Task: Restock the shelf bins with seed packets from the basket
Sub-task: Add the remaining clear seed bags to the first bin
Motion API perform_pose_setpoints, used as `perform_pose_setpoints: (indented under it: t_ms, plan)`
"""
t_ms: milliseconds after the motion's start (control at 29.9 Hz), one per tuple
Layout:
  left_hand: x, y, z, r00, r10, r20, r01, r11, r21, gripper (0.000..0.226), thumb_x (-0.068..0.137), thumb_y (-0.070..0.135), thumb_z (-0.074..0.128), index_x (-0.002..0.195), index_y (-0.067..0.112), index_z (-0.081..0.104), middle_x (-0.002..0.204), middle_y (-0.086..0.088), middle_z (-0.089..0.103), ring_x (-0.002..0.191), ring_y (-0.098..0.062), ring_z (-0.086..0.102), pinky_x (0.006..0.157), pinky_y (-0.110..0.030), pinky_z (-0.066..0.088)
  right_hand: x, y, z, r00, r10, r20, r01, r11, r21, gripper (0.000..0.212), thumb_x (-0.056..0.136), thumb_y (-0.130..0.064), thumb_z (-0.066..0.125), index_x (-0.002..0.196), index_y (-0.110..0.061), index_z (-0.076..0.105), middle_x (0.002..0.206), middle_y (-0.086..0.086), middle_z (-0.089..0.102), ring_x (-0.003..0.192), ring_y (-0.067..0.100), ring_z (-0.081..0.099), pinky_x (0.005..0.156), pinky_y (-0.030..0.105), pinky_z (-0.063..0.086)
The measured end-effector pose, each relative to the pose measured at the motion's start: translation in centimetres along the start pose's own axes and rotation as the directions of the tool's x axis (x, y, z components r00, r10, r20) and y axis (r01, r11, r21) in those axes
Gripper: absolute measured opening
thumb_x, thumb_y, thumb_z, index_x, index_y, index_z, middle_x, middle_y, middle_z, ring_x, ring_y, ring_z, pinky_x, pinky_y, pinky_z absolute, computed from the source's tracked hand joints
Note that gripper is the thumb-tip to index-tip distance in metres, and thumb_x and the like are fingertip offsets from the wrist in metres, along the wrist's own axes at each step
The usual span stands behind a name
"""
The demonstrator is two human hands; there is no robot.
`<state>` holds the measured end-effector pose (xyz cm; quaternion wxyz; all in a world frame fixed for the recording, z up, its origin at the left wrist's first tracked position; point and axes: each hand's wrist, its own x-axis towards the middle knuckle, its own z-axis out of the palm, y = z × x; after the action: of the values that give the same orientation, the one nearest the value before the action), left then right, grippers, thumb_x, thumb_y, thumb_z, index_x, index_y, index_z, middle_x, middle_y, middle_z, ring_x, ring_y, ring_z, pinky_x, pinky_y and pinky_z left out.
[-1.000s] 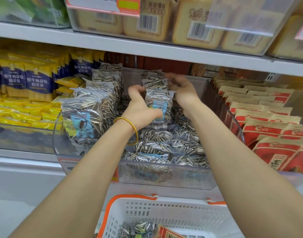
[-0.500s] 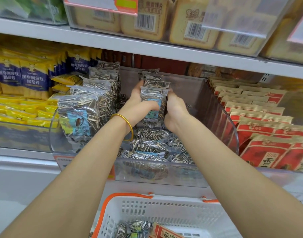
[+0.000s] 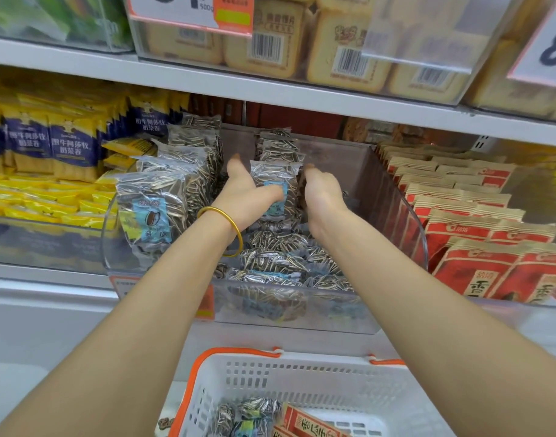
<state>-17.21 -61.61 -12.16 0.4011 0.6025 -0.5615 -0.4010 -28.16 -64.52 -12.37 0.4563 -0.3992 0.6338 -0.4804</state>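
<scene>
One packet (image 3: pixel 275 184) upright in bin (image 3: pixel 423 234), between two hands. Left hand (image 3: pixel 246 192) grips it, thumb across front. Right hand (image 3: pixel 322 193) at its edge; fingers hidden, state unclear. One basket (image 3: pixel 301 372) below.

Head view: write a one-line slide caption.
Left hand grips an upright sunflower seed packet in the clear bin, right hand alongside.
</scene>
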Motion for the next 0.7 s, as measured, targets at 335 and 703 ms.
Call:
perform_pose_setpoints:
  t_ms: [335,703]
  plan:
    - [-4.4,0.1,-0.1,0.960,0.197,-0.200,-0.124,0.936,0.328,0.062,0.094,0.015,0.049,0.146,0.005,0.017,0.144,-0.018,0.030,0.126,-0.031,0.041,0.105,-0.038,0.036,-5.5,0.4,-3.1,0.977,-0.207,0.048,0.209,0.977,-0.031,0.048,0.098,-0.011,0.043,0.144,-0.005,0.033,0.146,0.011,0.040,0.134,0.025,0.040,0.113,0.043,0.030]
    - [-16.4,-8.1,1.4,0.868,-0.059,0.493,-0.370,0.585,0.722,0.024,0.094,0.023,0.048,0.114,0.019,0.059,0.104,0.002,0.063,0.096,-0.018,0.057,0.075,-0.024,0.036,-15.4,16.3,-9.6,0.882,0.139,0.449,-0.004,0.957,-0.289,0.022,0.095,-0.001,0.046,0.092,-0.017,0.060,0.094,0.008,0.063,0.066,0.015,0.063,0.057,0.028,0.052]
